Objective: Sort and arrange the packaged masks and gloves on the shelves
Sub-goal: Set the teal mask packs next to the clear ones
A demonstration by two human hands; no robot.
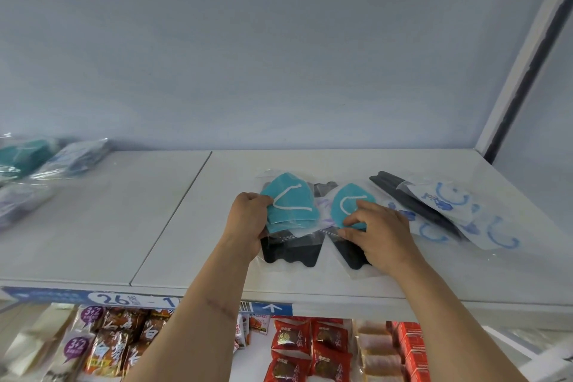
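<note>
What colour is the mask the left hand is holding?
Teal, with a white ear loop. The head view shows the mask pack in the left hand.

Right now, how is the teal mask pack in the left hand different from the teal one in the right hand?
The left teal pack shows more of its mask; the right teal pack is partly hidden under the right hand. The left hand grips the left pack at its edge; the right hand pinches the right pack from on top. Both are teal masks in clear bags, lying over black mask packs.

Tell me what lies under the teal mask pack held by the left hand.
Under the teal mask pack gripped by the left hand lies a black mask pack, its lower part showing. Its upper part is covered, so anything else beneath cannot be seen.
</note>
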